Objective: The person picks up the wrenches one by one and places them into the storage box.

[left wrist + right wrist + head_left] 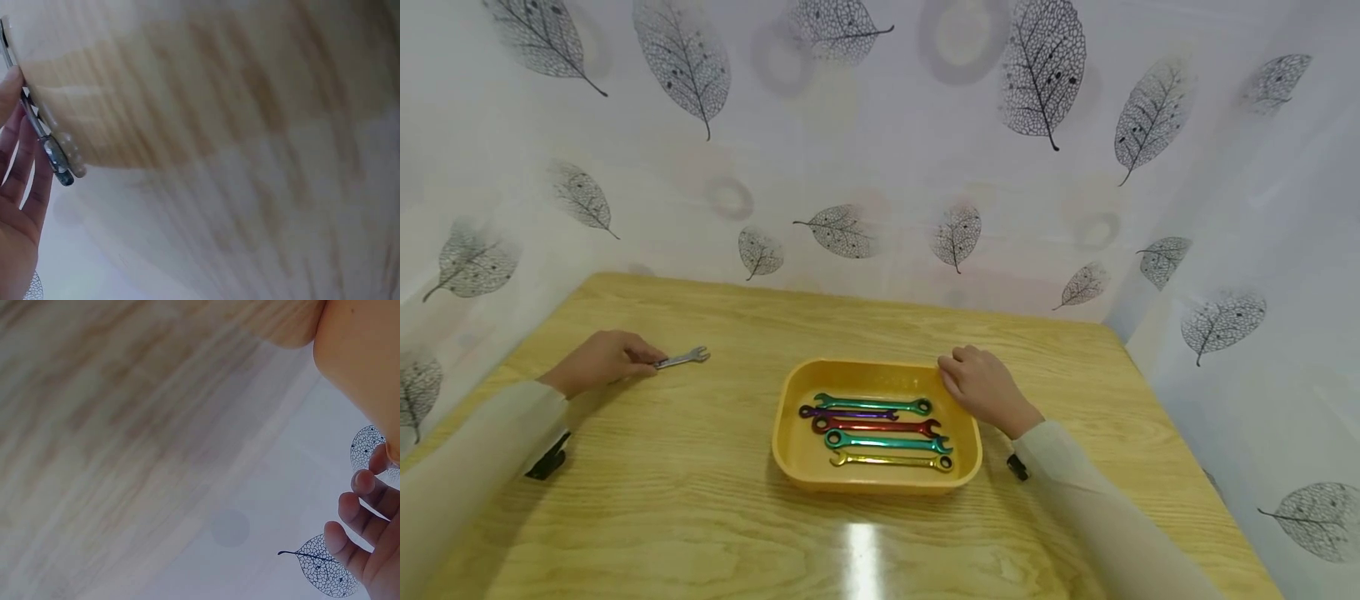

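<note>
My left hand [601, 360] is at the left of the table, pinching a silver combination wrench [685, 358] between thumb and fingers. The wrench's open end points right; in the left wrist view the wrench [53, 153] lies close to the tabletop. My right hand [988, 392] holds the right back rim of a yellow plastic tray [880, 486], with its fingers bent at the edge. Inside the tray lie a green wrench [872, 404], a purple wrench [853, 414], a red wrench [876, 427], a teal wrench [887, 442] and a gold wrench [891, 460], roughly side by side.
The tray stands on a light wood-grain table [700, 492] near its middle. Behind and beside the table hangs a pale curtain [880, 158] with a dark leaf print. Black wrist-mounted pieces show beneath both sleeves.
</note>
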{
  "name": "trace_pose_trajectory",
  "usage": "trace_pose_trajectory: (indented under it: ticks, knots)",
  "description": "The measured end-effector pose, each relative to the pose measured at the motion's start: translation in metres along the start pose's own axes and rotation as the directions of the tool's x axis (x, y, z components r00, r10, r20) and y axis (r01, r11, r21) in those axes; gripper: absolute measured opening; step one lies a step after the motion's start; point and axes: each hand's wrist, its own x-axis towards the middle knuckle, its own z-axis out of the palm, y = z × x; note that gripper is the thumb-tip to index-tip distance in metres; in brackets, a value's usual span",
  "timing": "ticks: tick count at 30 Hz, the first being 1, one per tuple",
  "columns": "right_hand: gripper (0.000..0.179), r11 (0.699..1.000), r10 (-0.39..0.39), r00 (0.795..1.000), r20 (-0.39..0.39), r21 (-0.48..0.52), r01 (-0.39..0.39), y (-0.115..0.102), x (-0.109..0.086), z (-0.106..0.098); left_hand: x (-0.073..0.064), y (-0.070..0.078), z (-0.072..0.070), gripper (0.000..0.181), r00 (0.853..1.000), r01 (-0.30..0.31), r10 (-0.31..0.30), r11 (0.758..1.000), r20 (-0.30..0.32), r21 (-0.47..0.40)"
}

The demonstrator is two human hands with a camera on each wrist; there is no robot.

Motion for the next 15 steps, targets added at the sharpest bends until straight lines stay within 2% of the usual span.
trace_pose_trajectory:
  ticks: [8,11,15]
  knots:
    - [0.017,1.000,0.015,1.000,0.024,-0.003,-0.015,-0.0005,-0.0004,-0.0026,0.0003,0.0010,0.0027,0.023,0.996,-0.071,0.074,0.996,-0.045,0.052]
    - [0.017,1.000,0.013,1.000,0.024,-0.008,-0.012,0.0000,-0.0011,-0.0014,0.0004,0.0014,0.0035,0.021,0.996,-0.074,0.077,0.995,-0.049,0.071]
    - [0.016,1.000,0.009,1.000,0.021,-0.005,-0.008,-0.0001,-0.0014,-0.0010,-0.0012,0.0021,0.0035,0.019,0.998,-0.058,0.060,0.997,-0.037,0.055]
